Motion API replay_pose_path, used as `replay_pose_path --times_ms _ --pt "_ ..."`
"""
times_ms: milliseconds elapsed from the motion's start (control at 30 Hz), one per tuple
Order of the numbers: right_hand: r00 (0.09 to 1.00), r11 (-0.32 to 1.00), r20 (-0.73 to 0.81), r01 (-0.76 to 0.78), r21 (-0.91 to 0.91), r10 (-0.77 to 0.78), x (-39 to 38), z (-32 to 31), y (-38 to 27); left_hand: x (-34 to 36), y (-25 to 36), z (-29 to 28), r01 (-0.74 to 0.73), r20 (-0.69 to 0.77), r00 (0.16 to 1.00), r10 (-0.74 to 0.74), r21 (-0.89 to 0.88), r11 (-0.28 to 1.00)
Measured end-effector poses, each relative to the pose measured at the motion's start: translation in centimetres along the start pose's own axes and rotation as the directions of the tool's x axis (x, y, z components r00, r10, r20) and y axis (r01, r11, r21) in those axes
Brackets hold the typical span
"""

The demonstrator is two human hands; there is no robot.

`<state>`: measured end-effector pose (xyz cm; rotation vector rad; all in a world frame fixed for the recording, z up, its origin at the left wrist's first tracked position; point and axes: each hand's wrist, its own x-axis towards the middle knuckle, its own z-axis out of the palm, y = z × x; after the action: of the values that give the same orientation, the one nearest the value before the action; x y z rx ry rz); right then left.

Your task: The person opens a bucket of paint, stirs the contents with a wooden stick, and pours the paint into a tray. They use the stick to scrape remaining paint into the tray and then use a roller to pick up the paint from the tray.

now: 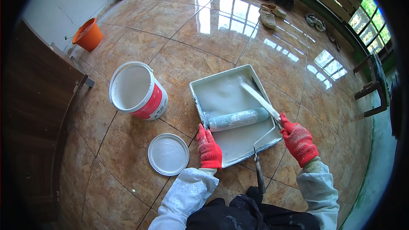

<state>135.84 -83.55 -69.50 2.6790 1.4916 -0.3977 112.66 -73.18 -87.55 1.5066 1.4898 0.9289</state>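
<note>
Inside curled right fingers (289,127) is a white stick (257,96); straightened left fingers (205,138) touch the tray (219,74).

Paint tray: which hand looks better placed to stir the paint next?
Probably the right hand: it grips the white stick, whose far end lies over the paint. The left hand, holding no tool, is at the edge of the tray.

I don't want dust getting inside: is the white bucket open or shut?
Open: the white bucket has an uncovered mouth, and a round lid lies on the floor nearby.
</note>
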Motion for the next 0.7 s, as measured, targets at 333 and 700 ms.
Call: replay_pose_path --times_ms 333,700 --pt "0.990 0.991 0.047 0.132 0.013 -0.133 -3.7 -2.0 -2.4 -0.1 -0.3 0.0 0.004 -0.017 1.000 -0.005 -0.025 1.000" --pt "0.999 0.999 -0.001 0.036 -0.026 -0.036 0.0 -0.6 -1.0 0.0 -0.4 0.3 -0.012 -0.024 1.000 0.012 -0.023 1.000"
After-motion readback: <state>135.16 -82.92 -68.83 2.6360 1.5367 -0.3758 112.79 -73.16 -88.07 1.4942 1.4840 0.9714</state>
